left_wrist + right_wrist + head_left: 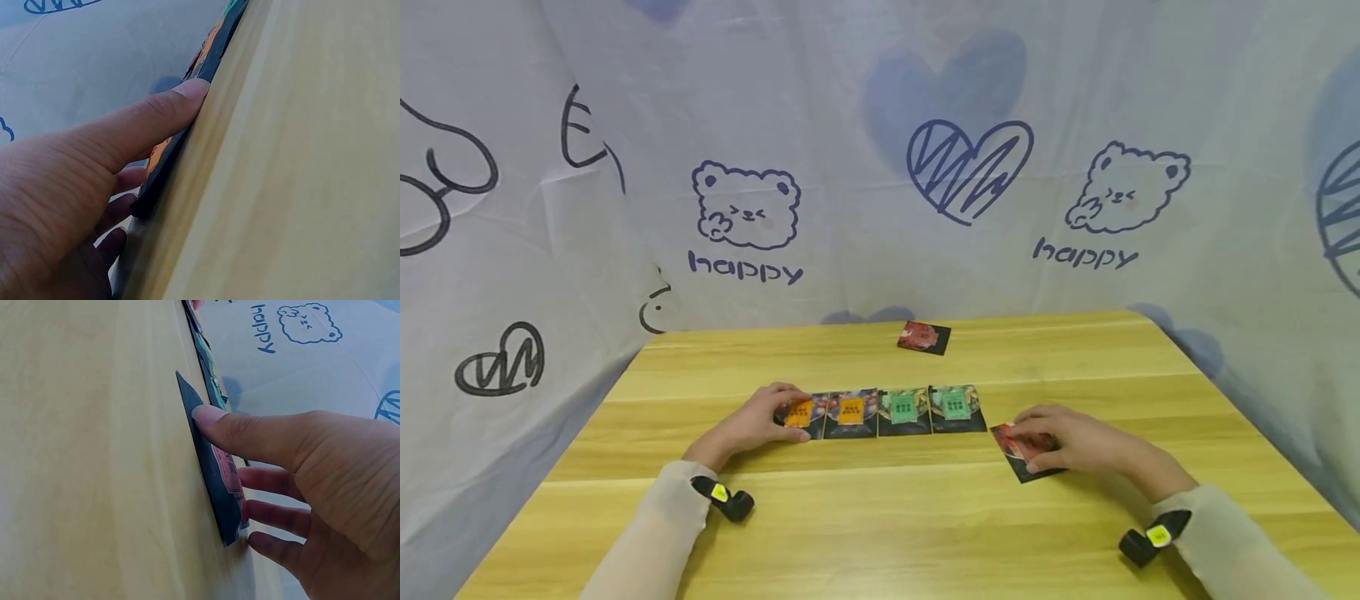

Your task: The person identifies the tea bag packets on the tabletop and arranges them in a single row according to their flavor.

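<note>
On the table, a row of flat sachets runs left to right. At its left end my left hand (767, 414) spans a black sachet with an orange label (801, 413), thumb (190, 90) on the near edge and fingers at the far side. Beside it lies a second orange-labelled sachet (851, 412), then two green-labelled sachets, one in the middle (903, 411) and one at the right end (956, 408). Right of the row, my right hand (1075, 437) grips a red and black sachet (215, 478) between thumb and fingers; it sits askew to the row.
Another red and black sachet (923, 337) lies near the back edge of the wooden table (880, 525). Behind hangs a pale cloth (850, 233) with drawn bears and hearts. A strapped camera sits on each wrist, left (730, 500) and right (1150, 540).
</note>
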### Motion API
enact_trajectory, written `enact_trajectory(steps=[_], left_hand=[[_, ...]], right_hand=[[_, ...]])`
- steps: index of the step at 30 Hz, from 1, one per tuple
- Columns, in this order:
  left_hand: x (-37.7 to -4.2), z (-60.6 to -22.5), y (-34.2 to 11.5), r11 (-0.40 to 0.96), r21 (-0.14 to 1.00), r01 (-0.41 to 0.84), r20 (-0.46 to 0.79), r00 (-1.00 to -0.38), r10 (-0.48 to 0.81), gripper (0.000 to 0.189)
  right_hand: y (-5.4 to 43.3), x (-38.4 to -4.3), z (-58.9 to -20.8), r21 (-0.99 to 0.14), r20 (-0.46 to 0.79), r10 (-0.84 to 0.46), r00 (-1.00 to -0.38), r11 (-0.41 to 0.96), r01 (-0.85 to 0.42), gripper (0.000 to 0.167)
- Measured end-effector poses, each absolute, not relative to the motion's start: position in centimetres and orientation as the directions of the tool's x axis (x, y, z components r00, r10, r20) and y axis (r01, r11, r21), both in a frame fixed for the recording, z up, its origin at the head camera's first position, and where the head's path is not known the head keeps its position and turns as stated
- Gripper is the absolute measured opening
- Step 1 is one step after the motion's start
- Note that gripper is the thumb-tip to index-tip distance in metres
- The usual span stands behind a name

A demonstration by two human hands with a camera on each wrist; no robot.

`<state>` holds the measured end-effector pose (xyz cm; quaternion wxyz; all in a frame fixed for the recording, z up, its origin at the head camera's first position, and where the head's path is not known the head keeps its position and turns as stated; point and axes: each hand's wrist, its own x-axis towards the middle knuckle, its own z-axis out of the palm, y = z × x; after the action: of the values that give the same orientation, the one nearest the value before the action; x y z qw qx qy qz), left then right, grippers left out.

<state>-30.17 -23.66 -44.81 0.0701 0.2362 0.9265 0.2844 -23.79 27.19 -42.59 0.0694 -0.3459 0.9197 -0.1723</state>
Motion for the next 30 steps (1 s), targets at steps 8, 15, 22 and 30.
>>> enact_trajectory(steps=[8, 15, 22, 30], left_hand=[[-30.3, -44.8, -23.8, 0.725, 0.56, 0.402, 0.003, -0.875, 0.483, 0.074], [-30.3, -45.0, -23.8, 0.727, 0.549, 0.413, 0.021, -0.876, 0.482, 0.075], [-29.9, -45.2, -23.7, 0.721, 0.558, 0.41, 0.012, -0.873, 0.487, 0.075], [-30.2, -44.9, -23.7, 0.734, 0.545, 0.405, 0.007, -0.878, 0.479, 0.075]], right_hand=[[27.2, -24.2, -42.8, -0.352, 0.009, -0.653, -0.758, 0.707, -0.613, 0.056], [27.2, -24.6, -43.3, -0.355, 0.005, -0.635, -0.772, 0.721, -0.595, 0.056], [27.0, -24.6, -43.2, -0.348, 0.008, -0.613, -0.79, 0.739, -0.577, 0.057], [26.9, -26.3, -43.1, -0.342, 0.021, -0.628, -0.778, 0.726, -0.596, 0.056]])
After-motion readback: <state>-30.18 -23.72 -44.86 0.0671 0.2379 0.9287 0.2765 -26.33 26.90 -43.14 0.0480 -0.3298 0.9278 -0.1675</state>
